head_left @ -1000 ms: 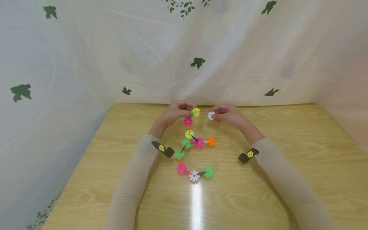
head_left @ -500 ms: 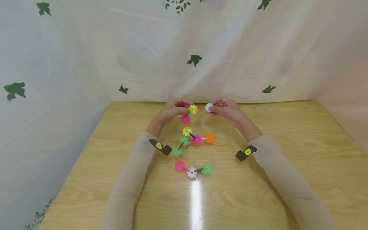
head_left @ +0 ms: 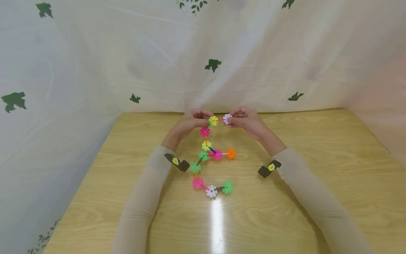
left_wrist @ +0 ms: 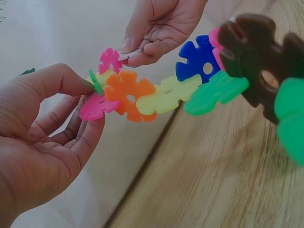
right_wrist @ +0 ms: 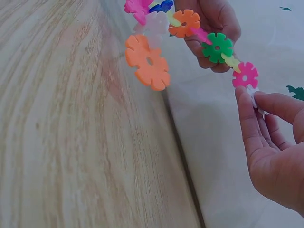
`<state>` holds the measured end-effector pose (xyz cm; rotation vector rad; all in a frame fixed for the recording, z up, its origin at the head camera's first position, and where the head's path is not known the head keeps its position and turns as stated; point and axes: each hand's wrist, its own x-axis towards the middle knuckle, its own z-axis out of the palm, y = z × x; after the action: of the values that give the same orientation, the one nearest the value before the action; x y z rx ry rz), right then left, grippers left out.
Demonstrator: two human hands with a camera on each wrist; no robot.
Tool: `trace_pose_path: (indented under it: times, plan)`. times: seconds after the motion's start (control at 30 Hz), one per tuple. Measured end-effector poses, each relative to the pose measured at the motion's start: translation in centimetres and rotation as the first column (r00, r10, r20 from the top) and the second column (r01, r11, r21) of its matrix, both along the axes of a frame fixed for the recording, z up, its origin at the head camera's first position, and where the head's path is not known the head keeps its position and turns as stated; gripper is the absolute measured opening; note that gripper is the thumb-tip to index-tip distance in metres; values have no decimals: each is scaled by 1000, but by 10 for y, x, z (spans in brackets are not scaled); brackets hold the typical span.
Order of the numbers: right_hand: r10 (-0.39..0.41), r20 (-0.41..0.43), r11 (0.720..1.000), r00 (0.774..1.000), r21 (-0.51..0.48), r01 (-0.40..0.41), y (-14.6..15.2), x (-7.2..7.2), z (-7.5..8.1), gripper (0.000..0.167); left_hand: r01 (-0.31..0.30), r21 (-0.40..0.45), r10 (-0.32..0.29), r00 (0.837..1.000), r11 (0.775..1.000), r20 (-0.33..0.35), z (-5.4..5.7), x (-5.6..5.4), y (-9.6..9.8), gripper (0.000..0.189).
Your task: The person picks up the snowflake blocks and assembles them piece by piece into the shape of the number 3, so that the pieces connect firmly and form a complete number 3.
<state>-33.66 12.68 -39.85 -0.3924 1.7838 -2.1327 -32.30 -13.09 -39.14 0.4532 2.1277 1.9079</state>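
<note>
A chain of interlocking snowflake discs [head_left: 203, 155] in several colours stands in an E-like shape over the table in the head view. At its far end, my left hand [head_left: 192, 122] pinches a green disc [left_wrist: 95, 81] between thumb and fingers, close to a yellow disc [head_left: 213, 120]. My right hand [head_left: 248, 119] pinches a white disc [head_left: 226, 118] between thumb and fingertips. That white disc meets the edge of a pink disc [right_wrist: 245, 75] joined to the yellow one. Fingers partly hide the white disc in both wrist views.
The wooden table [head_left: 272, 211] runs up to a pale cloth backdrop [head_left: 253, 70] with green bird prints, close behind both hands. An orange disc [head_left: 231, 153] ends the chain's middle branch. A green disc [head_left: 227, 187] ends the near branch.
My right hand has moved left with the white disc, from apart to meeting the pink disc's edge. My left hand keeps its pinch on the chain; the head view has shifted slightly.
</note>
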Motion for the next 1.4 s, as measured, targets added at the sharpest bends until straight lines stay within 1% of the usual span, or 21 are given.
trace_pose_path:
  times: [0.1,0.23,0.33,0.57,0.83,1.0,1.23,1.3,1.4]
  plan:
    - [-11,-25,1000,1000,14,11,0,-1,0,9,-3,1,3,1000,1000,-4,0,-1,0,24]
    - [-36,-84,997,996,61,41,1,-1,-1,7,-10,6,10,1000,1000,-6,0,-1,0,23]
    - [-53,-111,994,992,86,62,1,-1,0,6,-15,8,15,1000,1000,-4,-1,-2,0,23]
    - [-63,-99,995,993,69,70,-1,1,1,7,-28,5,28,1000,1000,-2,0,-1,-1,23]
    - [-78,-110,995,991,57,85,-2,2,1,6,-48,10,48,999,999,-13,4,2,1,22]
    - [-81,-121,995,989,51,88,-2,3,0,8,-51,-1,51,999,999,-10,3,2,3,20]
    - [-76,-123,996,989,28,80,-3,3,-1,10,-54,-9,54,998,998,-35,5,2,5,22]
    - [-76,-120,996,990,38,81,-3,3,0,11,-57,-9,57,998,998,-34,5,2,5,23]
    - [-53,-112,996,992,61,60,-2,2,0,8,-51,-17,51,998,999,-28,4,2,3,22]
